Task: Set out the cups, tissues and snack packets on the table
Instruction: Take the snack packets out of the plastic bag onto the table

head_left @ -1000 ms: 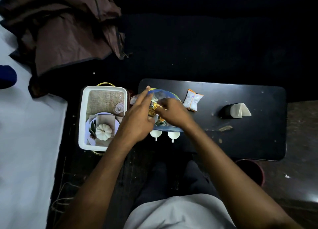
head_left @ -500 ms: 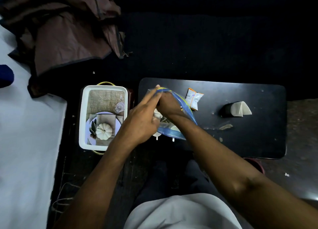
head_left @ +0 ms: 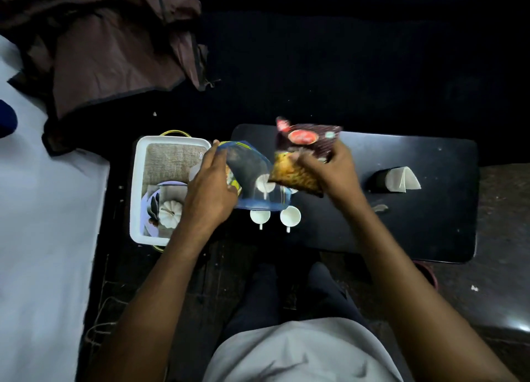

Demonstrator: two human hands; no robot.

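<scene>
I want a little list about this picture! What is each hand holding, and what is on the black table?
left hand: holds the clear blue plastic bag open
right hand: grips two snack packets, a dark one and an orange-yellow one, lifted above the table
black table: two white cups near the front edge, at least one more seen through the bag
tissues: folded white, in a dark holder on the right side of the table
white tray: left of the table, holds a small white pumpkin
</scene>
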